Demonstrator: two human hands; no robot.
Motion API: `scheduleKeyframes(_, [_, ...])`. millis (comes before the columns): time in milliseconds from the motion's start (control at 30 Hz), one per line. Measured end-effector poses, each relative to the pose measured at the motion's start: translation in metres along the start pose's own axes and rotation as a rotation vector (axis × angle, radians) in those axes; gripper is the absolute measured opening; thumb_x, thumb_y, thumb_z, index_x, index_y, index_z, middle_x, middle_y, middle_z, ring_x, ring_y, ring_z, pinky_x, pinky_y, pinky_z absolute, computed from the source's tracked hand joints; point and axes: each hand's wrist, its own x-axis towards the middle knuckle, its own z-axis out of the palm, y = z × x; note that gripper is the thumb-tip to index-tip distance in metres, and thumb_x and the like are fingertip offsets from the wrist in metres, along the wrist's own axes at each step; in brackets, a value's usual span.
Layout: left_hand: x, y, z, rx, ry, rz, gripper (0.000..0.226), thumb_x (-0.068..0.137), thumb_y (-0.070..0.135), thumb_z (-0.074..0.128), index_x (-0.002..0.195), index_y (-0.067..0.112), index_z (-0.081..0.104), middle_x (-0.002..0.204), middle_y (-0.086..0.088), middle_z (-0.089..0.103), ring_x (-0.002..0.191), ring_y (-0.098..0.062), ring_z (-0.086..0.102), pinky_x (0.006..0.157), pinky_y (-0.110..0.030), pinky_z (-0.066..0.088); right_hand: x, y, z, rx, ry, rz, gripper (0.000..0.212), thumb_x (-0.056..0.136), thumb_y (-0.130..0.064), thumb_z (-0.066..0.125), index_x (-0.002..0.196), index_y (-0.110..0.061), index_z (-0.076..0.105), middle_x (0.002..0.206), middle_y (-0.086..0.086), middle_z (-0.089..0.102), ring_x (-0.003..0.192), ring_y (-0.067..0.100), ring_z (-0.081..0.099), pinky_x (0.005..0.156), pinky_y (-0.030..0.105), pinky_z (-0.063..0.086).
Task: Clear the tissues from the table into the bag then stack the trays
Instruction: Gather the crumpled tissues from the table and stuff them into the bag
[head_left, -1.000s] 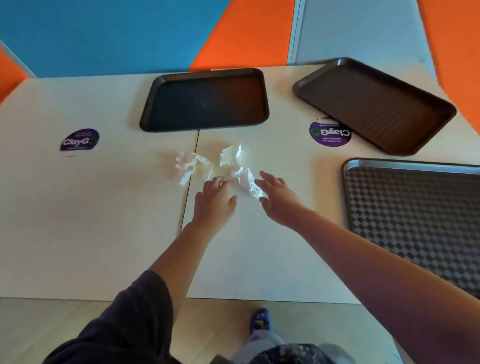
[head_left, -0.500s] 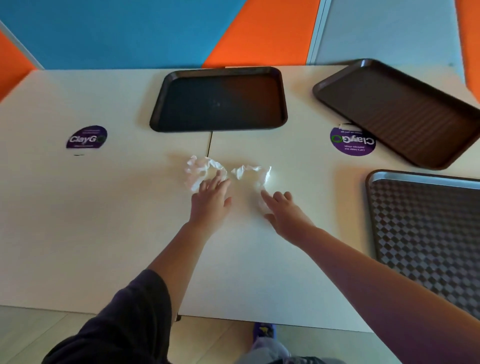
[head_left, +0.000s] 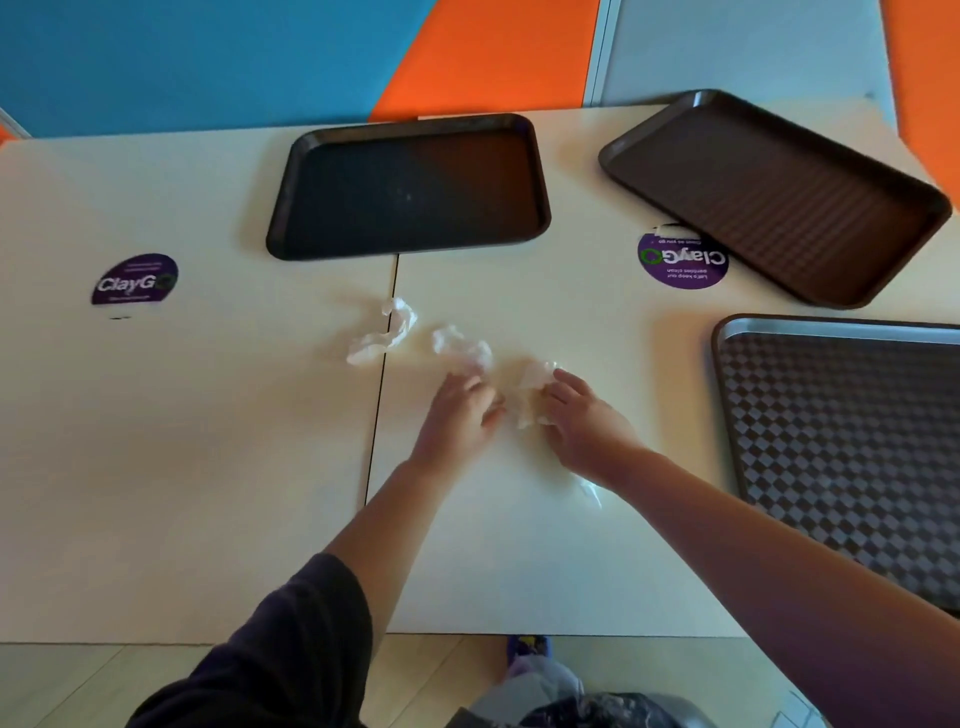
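Wall: blue, orange and pale grey panels (head_left: 208, 57) behind the far edge of the table.
Table: pale cream top (head_left: 182, 441) with a dark seam (head_left: 382, 384) running front to back; wood-look floor (head_left: 78, 680) below its near edge.
Checkered tray: (head_left: 852, 447) at the right edge, silver-rimmed, partly out of view.
Black tray: (head_left: 410, 187) at the far middle, straddling the seam.
Brown tray: (head_left: 774, 192) far right, turned at an angle, overlapping one sticker.
Stickers: purple round ClayGo labels, one at left (head_left: 135, 279), one (head_left: 681, 260) by the brown tray.
Bag: dark crinkled plastic (head_left: 597, 712) at the bottom edge, below the table.
Tissues: white and crumpled, mid-table; one (head_left: 384, 338) lies across the seam, apart from both hands; one (head_left: 462, 351) just beyond the left fingertips; one (head_left: 530, 392) between the hands.
Left hand: (head_left: 457, 421) palm down, blurred; fingers reach toward the middle tissue, contact unclear.
Right hand: (head_left: 582, 421) fingers curled against the right-hand tissue; whether they pinch it I cannot tell.
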Motion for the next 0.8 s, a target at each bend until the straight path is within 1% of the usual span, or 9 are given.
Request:
scheduleKeyframes(67, [-0.007,0.003,0.006,-0.038,-0.016,0.022,0.005,0.079,0.007,0.062,0.080,0.003,0.065,0.078,-0.011,0.061,0.082,-0.029,0.056,0.070,-0.037,0.050,-0.002,0.000,0.000,0.044,0.033,0.051,0.028,0.078,-0.001,0.063,0.104,-0.010,0.066,0.102,0.012,0.065,0.114,0.035,0.056,0.062,0.044,0.057])
scheduleKeyframes(200, [-0.009,-0.005,0.009,-0.149,0.011,-0.011,0.055,0.076,-0.005,0.064,0.128,0.000,0.049,0.104,-0.020,0.052,0.097,-0.020,0.049,0.083,-0.018,0.038,-0.005,0.000,-0.005,0.054,-0.002,0.131,0.025,0.086,-0.005,0.046,0.105,-0.004,0.062,0.098,0.016,0.058,0.101,0.034,0.053,0.058,0.038,0.047])
scheduleKeyframes(267, [-0.007,-0.006,0.005,-0.157,0.003,-0.027,0.066,0.079,-0.004,0.065,0.138,0.003,0.038,0.126,-0.019,0.045,0.118,-0.011,0.041,0.097,-0.014,0.031,-0.006,-0.001,-0.007,0.044,-0.027,0.142,0.028,0.085,-0.005,0.042,0.107,-0.001,0.059,0.099,0.019,0.055,0.098,0.036,0.051,0.060,0.041,0.048])
scheduleKeyframes(333, [-0.006,-0.004,0.001,-0.151,-0.058,-0.036,0.055,0.083,-0.002,0.063,0.134,0.004,0.045,0.139,-0.011,0.040,0.128,-0.011,0.036,0.101,-0.013,0.026,-0.009,-0.002,-0.010,0.048,-0.038,0.158,0.034,0.087,0.000,0.047,0.120,-0.004,0.053,0.108,0.019,0.050,0.102,0.034,0.047,0.068,0.046,0.051])
scheduleKeyframes(400, [-0.005,-0.004,0.001,-0.154,-0.075,-0.045,0.041,0.084,-0.002,0.062,0.124,0.001,0.056,0.125,-0.013,0.052,0.117,-0.024,0.052,0.095,-0.014,0.031,-0.014,-0.001,-0.011,0.065,-0.031,0.186,0.044,0.084,0.005,0.049,0.126,-0.008,0.050,0.112,0.017,0.047,0.103,0.031,0.045,0.071,0.045,0.051])
scheduleKeyframes(500, [-0.006,0.007,0.003,-0.178,-0.047,-0.066,0.045,0.078,-0.004,0.068,0.121,-0.003,0.056,0.094,-0.013,0.049,0.086,-0.024,0.054,0.086,-0.018,0.036,-0.028,0.003,-0.014,0.059,-0.029,0.184,0.029,0.081,0.006,0.051,0.108,-0.003,0.060,0.111,0.017,0.052,0.097,0.034,0.049,0.069,0.046,0.052])
scheduleKeyframes(633, [-0.004,0.019,0.015,-0.236,-0.011,-0.104,0.073,0.061,-0.005,0.081,0.125,-0.006,0.047,0.113,-0.017,0.042,0.089,-0.017,0.055,0.090,-0.024,0.046,-0.047,0.014,-0.018,0.068,-0.039,0.214,0.031,0.070,0.007,0.038,0.085,-0.001,0.064,0.079,0.017,0.061,0.074,0.036,0.055,0.054,0.041,0.053])
scheduleKeyframes(700, [-0.004,0.026,0.023,-0.216,0.028,-0.077,0.047,0.056,-0.002,0.085,0.096,-0.002,0.062,0.112,-0.020,0.051,0.102,-0.026,0.057,0.105,-0.031,0.038,-0.059,0.016,-0.026,0.075,-0.037,0.251,0.036,0.063,0.019,0.043,0.086,0.000,0.063,0.079,0.017,0.061,0.077,0.037,0.054,0.061,0.038,0.052])
scheduleKeyframes(800, [-0.007,0.046,0.029,-0.216,0.042,0.002,0.024,0.059,-0.006,0.080,0.060,0.003,0.058,0.080,-0.006,0.064,0.079,-0.018,0.060,0.112,-0.026,0.028,-0.077,0.021,-0.037,0.024,0.030,0.292,0.055,0.065,0.021,0.043,0.114,-0.003,0.057,0.102,0.016,0.057,0.096,0.034,0.046,0.082,0.042,0.048])
